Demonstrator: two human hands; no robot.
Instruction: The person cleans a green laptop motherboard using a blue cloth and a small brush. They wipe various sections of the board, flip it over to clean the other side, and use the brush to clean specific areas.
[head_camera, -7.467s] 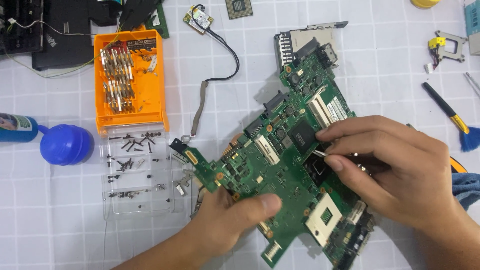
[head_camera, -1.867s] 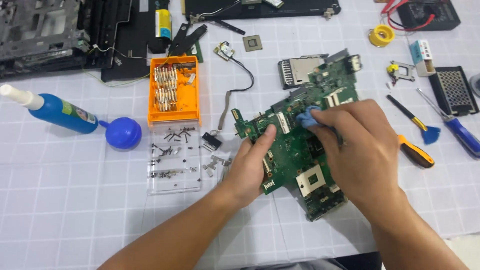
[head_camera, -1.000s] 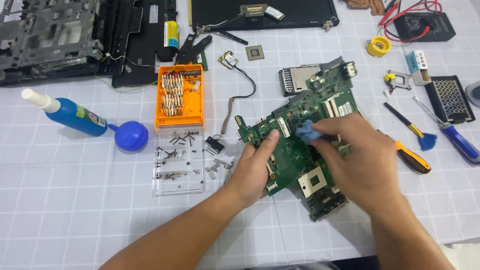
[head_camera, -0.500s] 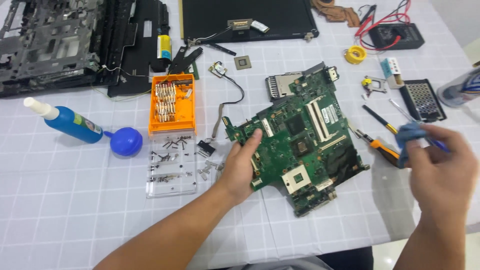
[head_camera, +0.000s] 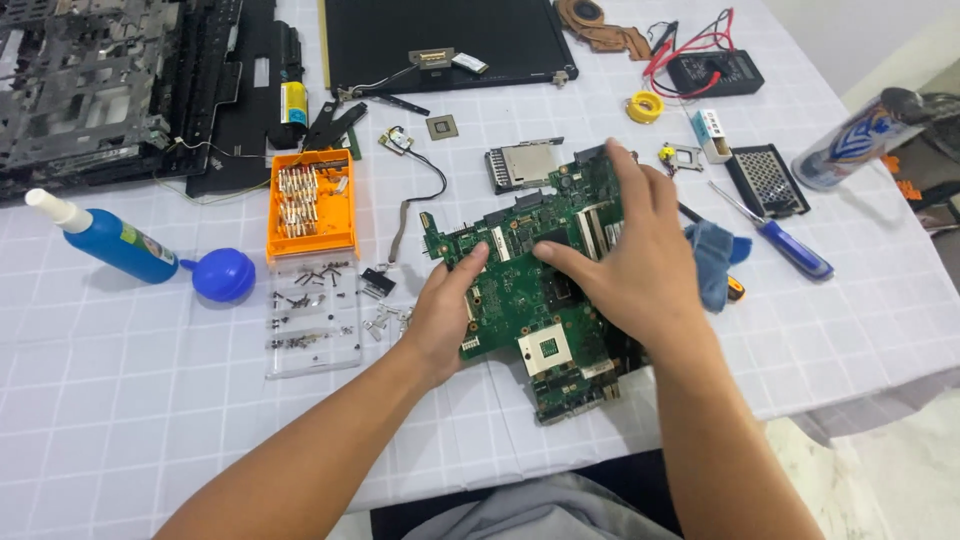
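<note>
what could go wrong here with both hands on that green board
The left hand and right hand press bare on the green circuit board, so skin oil or static might harm it. The clear screw tray lies open by the left wrist; a nudge could scatter its small screws.

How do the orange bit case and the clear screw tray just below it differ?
The orange bit case is opaque and holds neat rows of metal bits; the clear screw tray is see-through with small dark screws scattered loose. The case lies farther from the left hand than the tray. Both lie flat on the table, left of the green board.
</note>
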